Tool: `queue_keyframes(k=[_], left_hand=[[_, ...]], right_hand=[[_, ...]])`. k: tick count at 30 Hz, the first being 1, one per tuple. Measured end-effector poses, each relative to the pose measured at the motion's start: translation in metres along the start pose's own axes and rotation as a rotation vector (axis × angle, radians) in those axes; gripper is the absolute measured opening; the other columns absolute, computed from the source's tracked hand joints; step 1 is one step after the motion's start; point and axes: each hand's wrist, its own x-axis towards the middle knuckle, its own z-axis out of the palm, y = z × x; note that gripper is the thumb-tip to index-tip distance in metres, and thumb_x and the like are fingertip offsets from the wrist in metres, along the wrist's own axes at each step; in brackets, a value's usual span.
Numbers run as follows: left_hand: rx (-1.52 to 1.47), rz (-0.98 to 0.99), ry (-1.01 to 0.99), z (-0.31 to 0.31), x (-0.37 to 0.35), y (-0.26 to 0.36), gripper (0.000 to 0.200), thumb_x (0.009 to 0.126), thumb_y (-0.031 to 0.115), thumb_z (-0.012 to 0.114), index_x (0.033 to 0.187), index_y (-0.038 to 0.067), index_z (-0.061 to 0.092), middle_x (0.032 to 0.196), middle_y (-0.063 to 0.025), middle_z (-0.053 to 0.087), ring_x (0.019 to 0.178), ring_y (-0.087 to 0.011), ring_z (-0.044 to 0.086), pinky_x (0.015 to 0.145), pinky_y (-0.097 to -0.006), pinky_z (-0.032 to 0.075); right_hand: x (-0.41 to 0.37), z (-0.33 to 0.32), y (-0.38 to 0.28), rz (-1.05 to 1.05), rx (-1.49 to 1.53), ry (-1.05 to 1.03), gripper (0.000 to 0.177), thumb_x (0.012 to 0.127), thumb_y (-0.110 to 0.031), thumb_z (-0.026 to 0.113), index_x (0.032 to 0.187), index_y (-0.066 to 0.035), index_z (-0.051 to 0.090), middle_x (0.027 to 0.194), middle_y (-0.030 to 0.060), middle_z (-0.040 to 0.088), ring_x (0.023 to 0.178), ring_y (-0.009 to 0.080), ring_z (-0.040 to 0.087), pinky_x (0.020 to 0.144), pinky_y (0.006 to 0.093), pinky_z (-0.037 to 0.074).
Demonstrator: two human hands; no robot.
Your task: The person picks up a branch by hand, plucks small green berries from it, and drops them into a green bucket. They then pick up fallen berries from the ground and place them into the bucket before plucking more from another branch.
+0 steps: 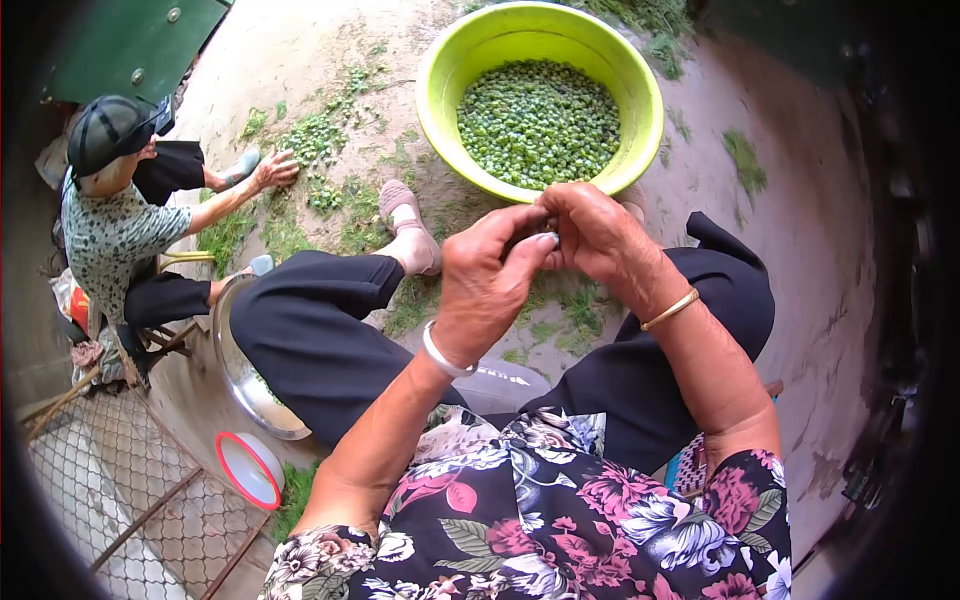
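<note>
- The left hand [488,285], with a silver bangle [445,357] at the wrist, rose from a bent forearm with its back to the camera. Its grip was narrow, thumb and fingertips pinched on a small dark item [541,224] that was mostly hidden.
- The right hand [603,235], wearing a thin gold bangle [670,309], curled in from the right, knuckles up. Its grip was closed on the same item, and the two hands touched above the black trousers [310,330].
- To the left, a round steel basin [232,365] and a red-rimmed white bowl [250,470] sat on the ground.
- Just beyond the hands stood a lime-green round plastic basin [436,75] holding small green shelled seeds [540,122].
- Farther left, a seated person's hand [275,170] lay flat on green plant litter [315,140].
</note>
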Motion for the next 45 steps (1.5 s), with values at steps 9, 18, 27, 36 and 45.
queue_keyframes(k=[9,18,27,36,45], left_hand=[[-0.268,-0.172,0.292,-0.055,0.003,0.029,0.020,0.086,0.001,0.060,0.104,-0.008,0.060,0.078,-0.0095,0.064,0.057,-0.0089,0.055,0.051,-0.0215,0.045],[-0.217,-0.085,0.739,-0.199,-0.011,-0.008,0.016,0.089,0.003,0.058,0.103,-0.005,0.059,0.084,-0.0107,0.063,0.064,-0.0120,0.057,0.055,-0.0252,0.048],[-0.070,-0.631,0.625,-0.223,-0.008,-0.187,0.036,0.080,0.012,0.068,0.107,-0.010,0.057,0.083,-0.0108,0.063,0.069,-0.0129,0.060,0.060,-0.0236,0.051],[0.608,-0.651,0.350,-0.282,0.033,-0.352,0.063,0.068,0.018,0.073,0.122,-0.007,0.052,0.112,-0.0285,0.059,0.103,-0.0340,0.060,0.090,-0.0368,0.048],[0.806,-0.763,0.371,-0.305,0.074,-0.460,0.087,0.071,0.042,0.074,0.141,0.008,0.035,0.149,-0.0295,0.011,0.135,-0.0503,0.015,0.111,-0.0486,0.021]], right_hand=[[0.001,-0.001,-0.018,-0.151,0.088,0.017,0.009,0.077,-0.003,0.055,0.083,0.004,0.052,0.078,0.0132,0.055,0.063,0.0218,0.058,0.054,0.0344,0.053],[0.014,-0.004,-0.078,-0.588,0.196,0.171,0.044,0.083,-0.004,0.061,0.114,0.016,0.036,0.106,0.0291,0.047,0.092,0.0385,0.058,0.084,0.0450,0.055],[0.018,0.041,-0.061,-0.253,-0.126,0.151,0.031,0.088,-0.013,0.058,0.107,0.011,0.051,0.090,0.0217,0.063,0.075,0.0242,0.066,0.064,0.0289,0.055],[0.059,0.046,-0.051,-0.020,-0.163,0.229,0.026,0.088,-0.013,0.056,0.101,0.010,0.054,0.084,0.0222,0.064,0.067,0.0232,0.064,0.058,0.0281,0.053],[0.097,0.046,-0.034,0.122,-0.171,0.385,0.026,0.086,-0.012,0.057,0.098,0.011,0.056,0.081,0.0234,0.063,0.065,0.0255,0.064,0.056,0.0289,0.052]])
